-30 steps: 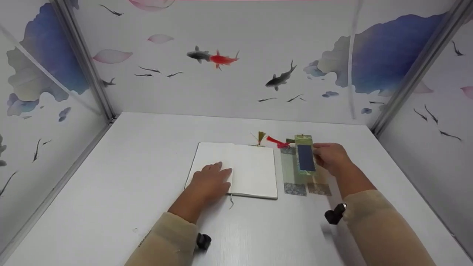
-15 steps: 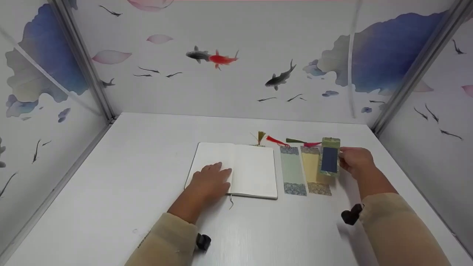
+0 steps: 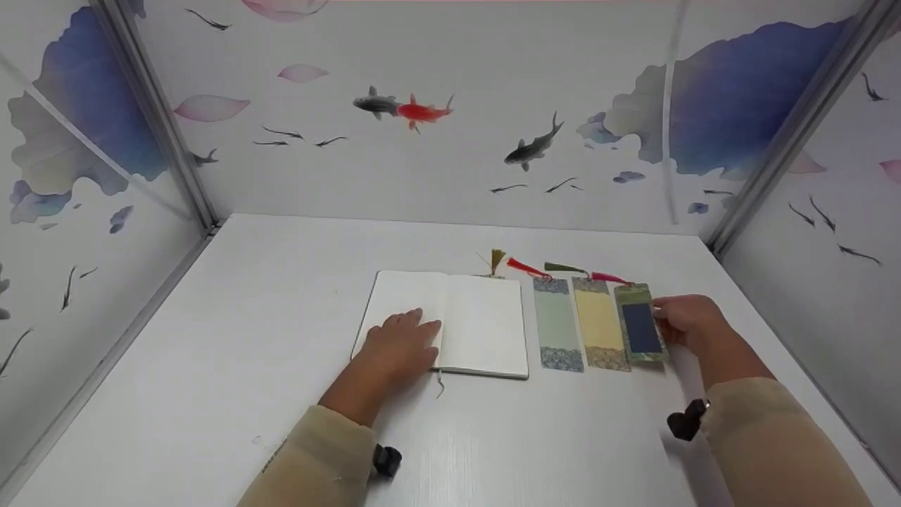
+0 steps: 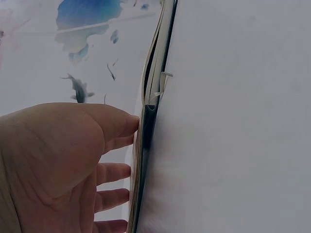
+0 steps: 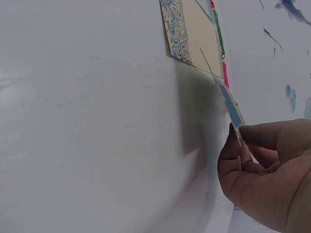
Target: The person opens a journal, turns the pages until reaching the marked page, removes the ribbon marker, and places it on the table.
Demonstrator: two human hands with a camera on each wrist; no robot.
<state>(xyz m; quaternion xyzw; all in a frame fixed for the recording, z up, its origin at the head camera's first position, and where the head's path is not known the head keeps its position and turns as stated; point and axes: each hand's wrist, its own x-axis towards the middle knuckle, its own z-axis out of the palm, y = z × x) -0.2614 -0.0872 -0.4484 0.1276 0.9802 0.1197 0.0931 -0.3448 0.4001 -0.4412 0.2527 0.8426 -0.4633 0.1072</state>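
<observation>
An open notebook (image 3: 486, 324) with blank pages lies on the table, its ribbon hanging past the lower edge. Spread on the left page, my left hand (image 3: 398, 348) touches the paper with extended fingertips, as the left wrist view also shows. My right hand (image 3: 693, 320) pinches the right edge of a green bookmark with a dark blue panel (image 3: 642, 327) between thumb and fingers. In the right wrist view this bookmark (image 5: 231, 104) is tilted and held off the table, above its shadow. Left of it lie a yellow bookmark (image 3: 602, 324) and a pale green bookmark (image 3: 558, 320).
Red (image 3: 528, 267), dark green (image 3: 565, 267) and pink tassels (image 3: 611, 277) extend from the tops of the bookmarks. An olive tassel (image 3: 498, 259) pokes out behind the notebook's top edge. Printed panels with fish surround the white table (image 3: 450, 436) at the back and sides.
My right hand has carried the green bookmark rightward from over the pale green and yellow ones, then lower and toward me, beside the yellow one. My left hand has stayed on the notebook.
</observation>
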